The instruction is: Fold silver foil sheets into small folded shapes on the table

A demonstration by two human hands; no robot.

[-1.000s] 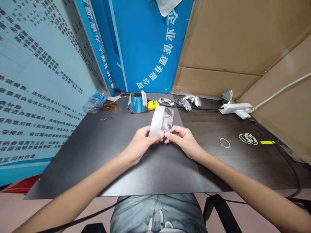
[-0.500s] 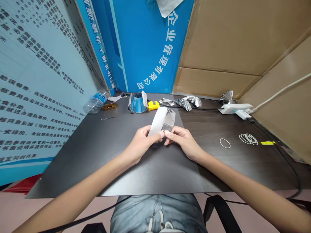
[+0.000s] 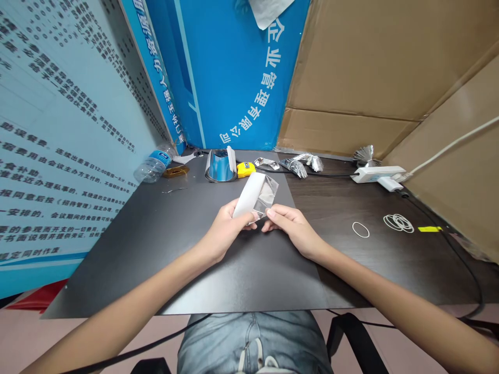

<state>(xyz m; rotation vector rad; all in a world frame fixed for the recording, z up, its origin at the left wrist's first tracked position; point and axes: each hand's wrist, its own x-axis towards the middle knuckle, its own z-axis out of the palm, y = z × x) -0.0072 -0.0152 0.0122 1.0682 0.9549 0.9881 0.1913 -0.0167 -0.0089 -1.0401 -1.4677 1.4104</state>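
Above the dark mat, my left hand [image 3: 231,226] grips the lower end of a white strip [image 3: 249,191], thumb on top. Joined to or lying against the strip's right side is a clear, shiny film [image 3: 267,195]; how the two connect I cannot make out. My right hand [image 3: 286,222] pinches the film's lower right corner between thumb and fingers. Strip and film tilt up and away from me, with their lower edge partly covered by my fingers.
Along the back stand a water bottle [image 3: 155,162], a blue film roll [image 3: 221,166], a yellow tape measure [image 3: 246,169], shiny foil bundles [image 3: 300,165] and a power strip [image 3: 378,175]. At right lie white rubber bands [image 3: 398,223] and a yellow strip [image 3: 430,229].
The white strip and film have turned and shifted slightly left, and the film now lies flatter and more spread. Both hands keep their hold, barely moving.
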